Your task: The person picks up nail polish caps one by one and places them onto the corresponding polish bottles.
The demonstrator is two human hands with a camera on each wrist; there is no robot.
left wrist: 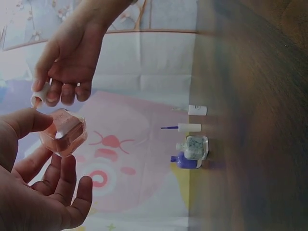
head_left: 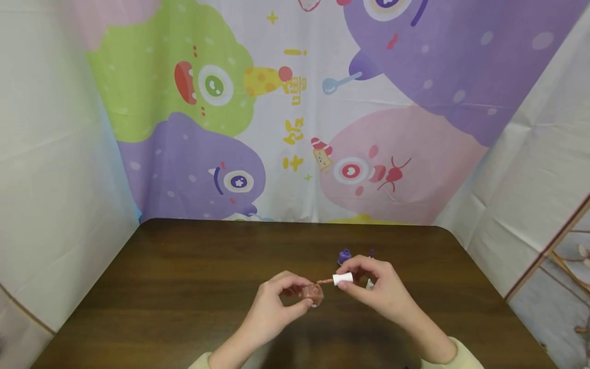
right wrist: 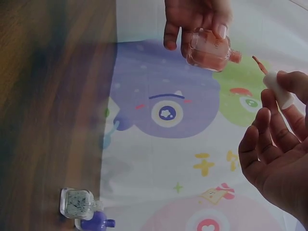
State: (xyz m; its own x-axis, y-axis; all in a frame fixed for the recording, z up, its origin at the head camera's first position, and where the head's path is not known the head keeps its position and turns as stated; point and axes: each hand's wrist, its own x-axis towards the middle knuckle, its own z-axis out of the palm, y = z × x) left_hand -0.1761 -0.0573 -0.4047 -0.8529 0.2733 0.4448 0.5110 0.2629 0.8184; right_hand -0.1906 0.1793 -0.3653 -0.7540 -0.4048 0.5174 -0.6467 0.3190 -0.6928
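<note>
My left hand (head_left: 272, 302) pinches a glass bottle of pinkish-brown nail polish (head_left: 312, 294) between thumb and fingers, above the table. In the right wrist view its coated neck (right wrist: 235, 57) is uncapped. My right hand (head_left: 380, 287) pinches the white cap (head_left: 343, 278) of the polish brush. The brush (right wrist: 259, 64), coated in the same colour, points toward the bottle neck and is out of the bottle, its tip close to the opening.
On the dark wooden table (head_left: 184, 287) stand a purple polish bottle (left wrist: 186, 161) and a speckled pale one (left wrist: 196, 147). Beside them stand a white cap with a purple brush (left wrist: 189, 127) and another white cap (left wrist: 198, 110). A cartoon curtain (head_left: 295, 195) hangs behind the table.
</note>
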